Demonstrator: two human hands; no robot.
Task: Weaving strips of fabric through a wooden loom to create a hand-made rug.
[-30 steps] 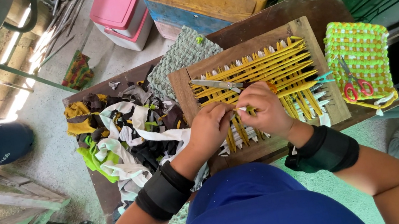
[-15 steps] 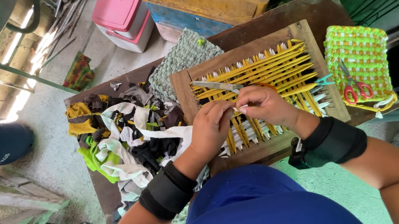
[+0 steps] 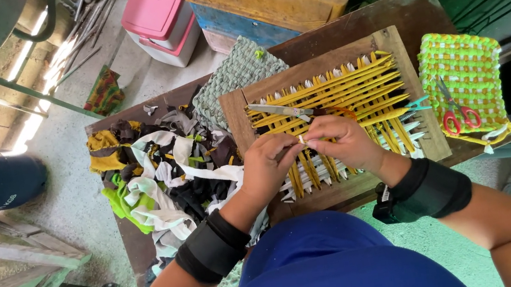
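Our left hand [image 3: 270, 161] and right hand [image 3: 341, 141] hide the wooden loom's [image 3: 332, 112] near yellow strips [image 3: 356, 91], both grips pinching one strip

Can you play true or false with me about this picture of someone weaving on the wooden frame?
1. Both hands, left hand and right hand, meet over the wooden loom. True.
2. The red-handled scissors lie on the floor. False: they rest on the green woven mat.
3. The strips on the loom are mostly yellow. True.
4. The pile of fabric scraps is right of the loom. False: it lies left.
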